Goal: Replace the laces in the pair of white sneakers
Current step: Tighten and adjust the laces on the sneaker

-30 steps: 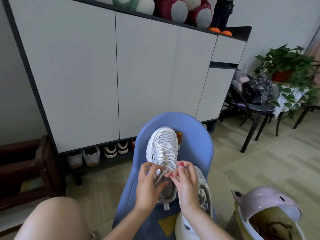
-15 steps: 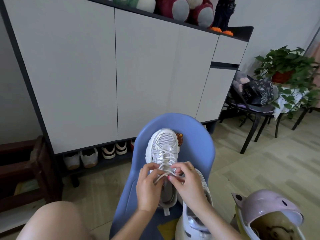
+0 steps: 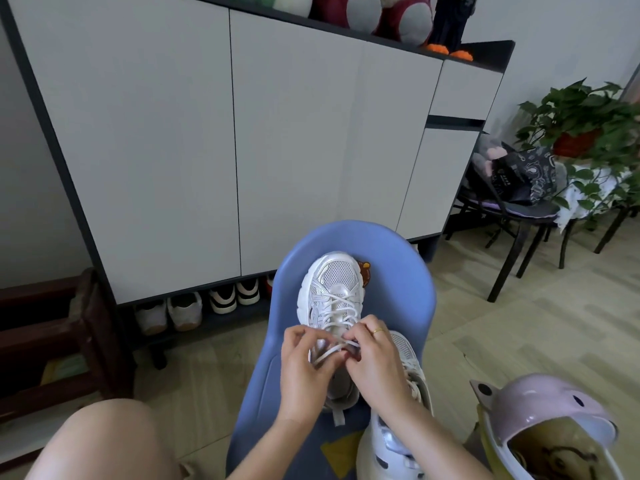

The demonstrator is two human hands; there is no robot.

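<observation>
A white sneaker (image 3: 330, 289) lies toe-away on a blue plastic chair (image 3: 408, 292), with a white lace (image 3: 332, 351) crossed over its upper part. My left hand (image 3: 303, 372) and my right hand (image 3: 379, 365) meet over the sneaker's tongue, each pinching a strand of the lace. A gold ring sits on a finger of my right hand. The second white sneaker (image 3: 398, 438) lies under my right wrist, at the chair's near right, largely hidden by my forearm.
A grey shoe cabinet (image 3: 207, 133) stands behind the chair, with shoes (image 3: 221, 299) on its bottom shelf. A pink helmet (image 3: 540, 417) sits at the lower right. A black chair with a bag (image 3: 519, 178) and a potted plant (image 3: 581, 126) stand at the right. My bare knee (image 3: 104, 441) is at the lower left.
Both hands stay over the tongue, now closer together, with the lace strands drawn tighter between them. The view has shifted slightly.
</observation>
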